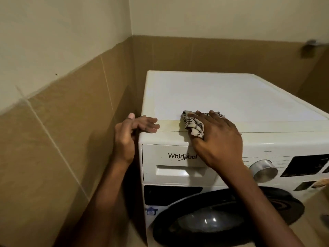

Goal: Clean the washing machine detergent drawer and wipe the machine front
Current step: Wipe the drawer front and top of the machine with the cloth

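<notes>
A white front-loading washing machine [231, 97] stands in a tiled corner. Its detergent drawer [165, 164], marked Whirlpool, sits pushed in at the upper left of the front. My right hand [217, 136] presses a crumpled white cloth with dark lines [193, 124] flat on the front edge of the machine's top, above the drawer. My left hand [131, 132] rests on the top left front corner of the machine, fingers spread over the edge, holding nothing.
A silver dial [265, 170] and a dark display panel [306, 164] lie right of the drawer. The dark round door [213, 216] fills the lower front. A brown tiled wall [71, 139] runs close along the machine's left side. A metal handle [313, 44] shows at top right.
</notes>
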The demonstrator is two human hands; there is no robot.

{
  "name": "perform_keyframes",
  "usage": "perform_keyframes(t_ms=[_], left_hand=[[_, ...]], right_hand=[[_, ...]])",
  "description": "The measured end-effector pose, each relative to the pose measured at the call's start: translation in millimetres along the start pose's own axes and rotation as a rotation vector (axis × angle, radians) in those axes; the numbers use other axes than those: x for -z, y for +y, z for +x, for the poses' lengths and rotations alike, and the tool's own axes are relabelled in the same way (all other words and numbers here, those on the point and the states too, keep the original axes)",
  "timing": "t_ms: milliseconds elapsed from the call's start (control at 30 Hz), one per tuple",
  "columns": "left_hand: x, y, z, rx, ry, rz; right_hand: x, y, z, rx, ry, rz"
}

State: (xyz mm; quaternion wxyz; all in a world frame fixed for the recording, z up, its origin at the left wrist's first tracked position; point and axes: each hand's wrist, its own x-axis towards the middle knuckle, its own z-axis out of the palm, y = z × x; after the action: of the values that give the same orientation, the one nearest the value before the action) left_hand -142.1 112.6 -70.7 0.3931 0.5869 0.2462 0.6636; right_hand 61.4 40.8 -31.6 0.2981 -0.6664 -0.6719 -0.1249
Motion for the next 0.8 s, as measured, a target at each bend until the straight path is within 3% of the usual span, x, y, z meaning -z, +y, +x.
perform_keyframes(t_ms=[233,400,567,700,800], left_hand=[[-3.4,-25.6,1.1,-0.225,0.024,-0.147],[-5.2,-27.3,3.9,-0.246,0.022,-0.191],[-8.6,-28.2,1.3,-0.236,0.051,-0.223],[-8.4,-27.7,-0.4,-0.228,0.056,-0.226],[-8.6,-27.2,-1.5,-0.221,0.051,-0.228]], right_hand=[[-4.5,1.7,-10.9,0.063,0.174,-0.142],[-22.1,9.6,-36.3,0.168,0.354,-0.026],[-60.3,26.8,-90.0,0.181,0.431,-0.150],[-70.8,54.1,-106.5,-0.051,0.471,-0.136],[-70.7,16.3,-86.1,-0.268,0.529,0.051]])
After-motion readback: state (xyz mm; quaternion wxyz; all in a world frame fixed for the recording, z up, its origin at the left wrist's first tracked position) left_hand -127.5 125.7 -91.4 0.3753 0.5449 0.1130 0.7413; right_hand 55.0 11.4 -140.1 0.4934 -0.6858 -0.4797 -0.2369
